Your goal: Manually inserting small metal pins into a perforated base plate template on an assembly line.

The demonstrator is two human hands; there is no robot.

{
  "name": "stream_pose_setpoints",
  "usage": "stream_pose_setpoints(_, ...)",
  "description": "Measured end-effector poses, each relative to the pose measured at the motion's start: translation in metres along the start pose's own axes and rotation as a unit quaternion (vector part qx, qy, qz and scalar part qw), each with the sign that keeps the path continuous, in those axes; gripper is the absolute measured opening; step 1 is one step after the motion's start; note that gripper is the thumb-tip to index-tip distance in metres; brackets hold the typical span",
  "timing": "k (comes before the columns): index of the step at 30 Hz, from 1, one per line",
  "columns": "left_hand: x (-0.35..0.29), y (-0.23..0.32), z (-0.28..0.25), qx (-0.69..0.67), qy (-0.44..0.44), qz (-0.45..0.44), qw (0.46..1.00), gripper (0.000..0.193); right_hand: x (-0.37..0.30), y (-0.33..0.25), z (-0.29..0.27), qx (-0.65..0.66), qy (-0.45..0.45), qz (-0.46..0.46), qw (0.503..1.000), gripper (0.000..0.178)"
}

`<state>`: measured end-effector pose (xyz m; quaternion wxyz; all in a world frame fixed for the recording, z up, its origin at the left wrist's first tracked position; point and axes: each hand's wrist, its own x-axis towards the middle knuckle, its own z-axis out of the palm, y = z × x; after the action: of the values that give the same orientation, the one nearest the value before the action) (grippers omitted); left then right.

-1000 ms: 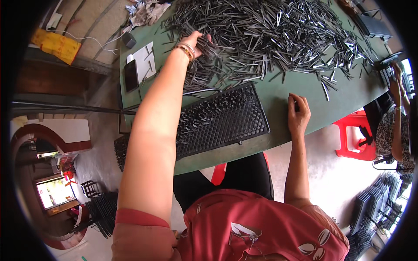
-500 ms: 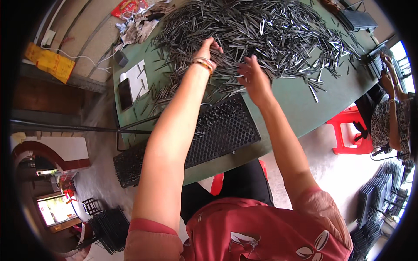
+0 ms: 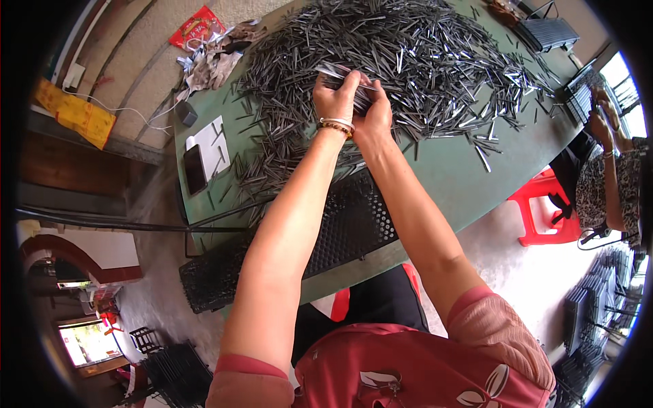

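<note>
Both hands are together at the near edge of a broad heap of thin dark sticks (image 3: 435, 54) on the green table (image 3: 449, 180). My left hand (image 3: 333, 100), with bracelets at its wrist, is closed round a bundle of sticks (image 3: 331, 70). Against it, my right hand (image 3: 376, 114) is closed on the same bundle, its fingers partly hidden. Some stick ends poke out past the left thumb. Nearer to me, a black tray with rows of holes (image 3: 350, 234) lies partly beneath my forearms; thin pieces fill its left part, and holes show at the right.
A phone (image 3: 194, 168) and white paper (image 3: 221, 162) lie at the table's left, near crumpled gloves (image 3: 216, 66). A black rack (image 3: 547, 32) stands far right. Another person's hands (image 3: 602, 112) work at the right edge, beside a red stool (image 3: 537, 207). Black racks (image 3: 595, 306) are stacked lower right.
My hands, apart over the heap before, have come together and now grip a bundle of sticks. The left moved right and slightly nearer; the right moved left.
</note>
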<state>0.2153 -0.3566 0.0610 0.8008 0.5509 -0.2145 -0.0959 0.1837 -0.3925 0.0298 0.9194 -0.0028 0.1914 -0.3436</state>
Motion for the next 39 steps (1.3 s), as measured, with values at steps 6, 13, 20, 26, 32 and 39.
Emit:
stream_pose_setpoints(6, 0.007, -0.009, -0.01, 0.001, 0.017, -0.015, 1.0, 0.012, -0.004, -0.009, 0.011, 0.034, -0.056, 0.01, 0.998, 0.044)
stream_pose_setpoints(13, 0.014, -0.005, -0.01, 0.077, -0.046, 0.021, 0.996, 0.029, 0.011, 0.009, 0.0, 0.072, -0.033, 0.036, 0.996, 0.025)
stream_pose_setpoints(20, 0.026, -0.015, -0.015, -0.127, 0.066, -0.118, 0.983, 0.044, 0.027, 0.016, 0.005, 0.067, 0.044, 0.024, 0.997, 0.031)
stream_pose_setpoints(26, 0.019, -0.007, -0.012, 0.013, -0.019, -0.021, 1.0, 0.04, 0.026, 0.015, -0.005, 0.072, 0.022, 0.118, 0.99, 0.034)
stream_pose_setpoints(32, 0.011, -0.002, -0.016, -0.114, -0.013, -0.097, 0.989, 0.022, 0.011, 0.007, -0.005, 0.112, 0.005, 0.11, 0.988, 0.041)
stream_pose_setpoints(39, 0.002, 0.009, 0.002, -0.028, -0.01, -0.033, 0.999, 0.028, 0.028, 0.009, -0.013, 0.052, -0.044, 0.091, 0.993, 0.028)
